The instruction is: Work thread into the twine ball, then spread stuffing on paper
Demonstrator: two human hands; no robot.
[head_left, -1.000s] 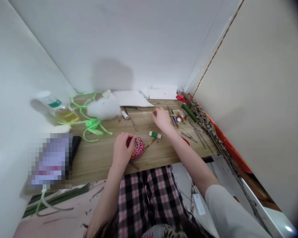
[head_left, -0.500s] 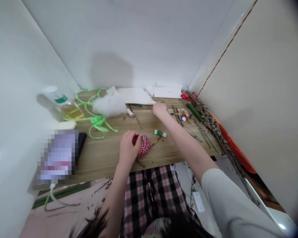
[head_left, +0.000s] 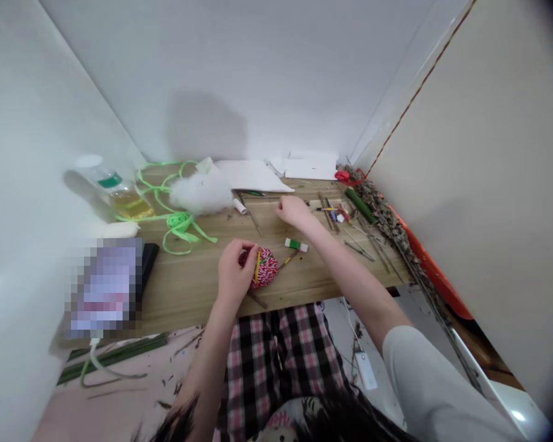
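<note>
My left hand [head_left: 233, 272] is closed round a red and white ball of twine [head_left: 263, 267] that rests near the front edge of the wooden table [head_left: 188, 288]. My right hand [head_left: 293, 212] reaches farther back over the table, its fingers pinched together on something too thin to make out. A small green and white glue stick [head_left: 295, 245] lies between the two hands. A thin stick [head_left: 287, 261] pokes out from the ball toward the glue stick.
White stuffing [head_left: 200, 193], green ribbon [head_left: 177, 224] and a plastic bottle [head_left: 113, 190] sit at the back left. White paper sheets [head_left: 253, 175] lie against the wall. Twigs, wires and small tools [head_left: 350, 221] crowd the right side. A phone [head_left: 105, 285] lies at left.
My right hand went toward the back of the table and has come back a little toward me. My left hand stayed on the twine ball, shifting its grip slightly.
</note>
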